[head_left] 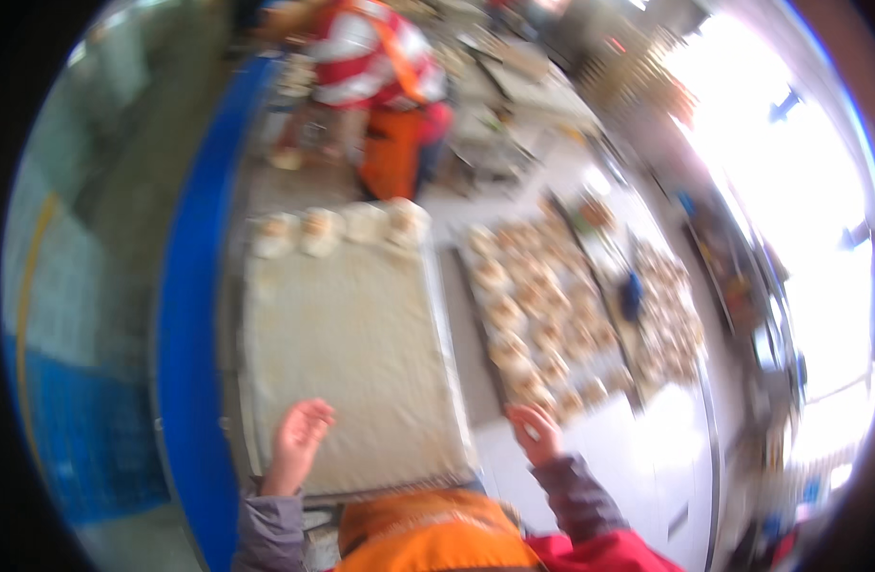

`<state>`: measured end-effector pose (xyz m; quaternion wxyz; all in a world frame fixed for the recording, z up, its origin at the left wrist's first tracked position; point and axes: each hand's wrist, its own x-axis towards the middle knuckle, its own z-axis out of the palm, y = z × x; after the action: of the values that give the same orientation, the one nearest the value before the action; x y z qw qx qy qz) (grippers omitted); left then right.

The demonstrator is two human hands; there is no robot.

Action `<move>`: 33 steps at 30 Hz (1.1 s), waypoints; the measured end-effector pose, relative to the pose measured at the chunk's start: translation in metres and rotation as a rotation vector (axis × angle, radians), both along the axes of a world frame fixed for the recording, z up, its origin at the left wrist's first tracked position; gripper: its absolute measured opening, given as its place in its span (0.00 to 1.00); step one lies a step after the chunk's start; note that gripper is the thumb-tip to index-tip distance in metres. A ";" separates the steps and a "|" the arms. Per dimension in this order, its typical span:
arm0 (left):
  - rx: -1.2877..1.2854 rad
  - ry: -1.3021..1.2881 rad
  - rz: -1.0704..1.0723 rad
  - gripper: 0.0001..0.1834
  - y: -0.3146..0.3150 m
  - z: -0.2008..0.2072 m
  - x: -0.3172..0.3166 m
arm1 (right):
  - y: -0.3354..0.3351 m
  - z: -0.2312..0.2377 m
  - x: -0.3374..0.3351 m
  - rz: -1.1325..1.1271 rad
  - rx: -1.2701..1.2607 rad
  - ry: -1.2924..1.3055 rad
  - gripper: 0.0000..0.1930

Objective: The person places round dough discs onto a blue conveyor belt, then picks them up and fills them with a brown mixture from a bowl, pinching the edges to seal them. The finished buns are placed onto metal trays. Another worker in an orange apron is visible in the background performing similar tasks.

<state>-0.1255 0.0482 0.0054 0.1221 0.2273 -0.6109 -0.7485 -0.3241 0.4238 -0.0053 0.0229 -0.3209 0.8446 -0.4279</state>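
Note:
A lined baking tray lies in front of me, with several pale round filled dough pieces in a row along its far end. Over its near left part is my left hand, fingers loosely curled and apart from the thumb, with nothing visible in it. My right hand is by the near left corner of a second tray, close to its buns. Its fingers are blurred but look stretched out. A small white spot shows on this hand; I cannot make out what it is.
A third group of buns lies farther right, beside a blurred dark blue object. Across the table a person in a striped top and orange apron is at work. A blue edge runs along the left. An orange apron covers my front.

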 end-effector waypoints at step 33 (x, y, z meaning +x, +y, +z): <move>-1.198 -0.001 -0.366 0.22 0.423 -0.086 -0.270 | 0.272 -0.054 -0.181 0.210 0.059 -0.105 0.07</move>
<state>-0.3958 0.4717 -0.0810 0.0978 0.0112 -0.9535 -0.2849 -0.5050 0.6953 -0.0590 0.1211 -0.3839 0.8164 -0.4141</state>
